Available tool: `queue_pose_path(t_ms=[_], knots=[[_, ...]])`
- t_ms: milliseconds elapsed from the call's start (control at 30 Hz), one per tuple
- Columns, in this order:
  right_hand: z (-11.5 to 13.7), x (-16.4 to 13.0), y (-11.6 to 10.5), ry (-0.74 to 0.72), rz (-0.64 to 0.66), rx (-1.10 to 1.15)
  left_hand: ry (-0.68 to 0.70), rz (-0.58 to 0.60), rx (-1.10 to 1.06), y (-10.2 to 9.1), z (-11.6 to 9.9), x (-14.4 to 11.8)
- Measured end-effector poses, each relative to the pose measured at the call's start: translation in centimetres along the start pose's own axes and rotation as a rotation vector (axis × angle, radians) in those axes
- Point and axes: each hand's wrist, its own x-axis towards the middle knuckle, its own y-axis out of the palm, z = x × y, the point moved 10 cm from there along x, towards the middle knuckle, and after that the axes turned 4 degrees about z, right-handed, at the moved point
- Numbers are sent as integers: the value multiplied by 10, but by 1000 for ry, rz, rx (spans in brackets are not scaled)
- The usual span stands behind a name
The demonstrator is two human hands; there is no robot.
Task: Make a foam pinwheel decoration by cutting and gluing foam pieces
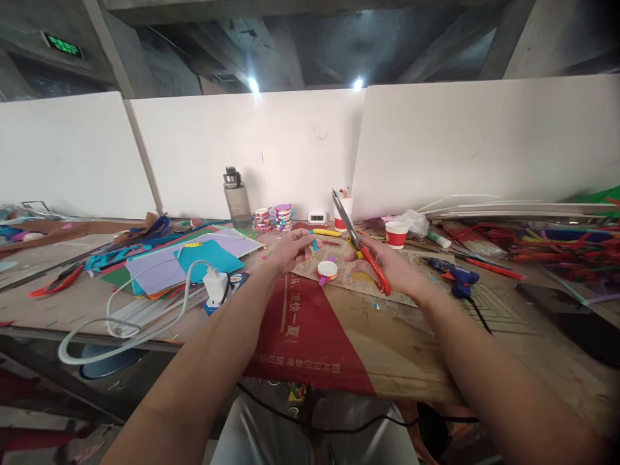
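Observation:
My left hand [292,250] is closed in a pinch on a small blue strip [315,245], perhaps paper or felt. In my right hand [387,259] is a pair of scissors [371,262] with red handles, its blades pointing up and away to the left. Between and below the hands, a short ring-like piece of paper cup [327,270] with purple tabs rests on a printed cardboard sheet [346,276]. Just beyond my left fingertips lies a yellow-handled tool [325,232], its kind unclear.
A red and white paper cup [396,235] and a blue glue gun [454,276] are at the right. Coloured sheets [208,259], a white plug [216,284] and its cable are at the left. A bottle [237,199] and decorated cup stacks [283,218] stand at the back.

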Motion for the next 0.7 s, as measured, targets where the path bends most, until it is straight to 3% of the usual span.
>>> queue_pose_path(t_ms=[167, 333, 533, 700], knots=[[12, -9, 5, 82, 90, -29, 12, 9, -59, 2, -6, -3], [29, -18, 15, 27, 233, -63, 55, 71, -100, 6, -13, -3], [18, -21, 20, 132, 305, -41, 66, 107, -157, 6, -13, -4], [15, -21, 20, 128, 324, -66, 30, 83, -191, 6, -12, -6]])
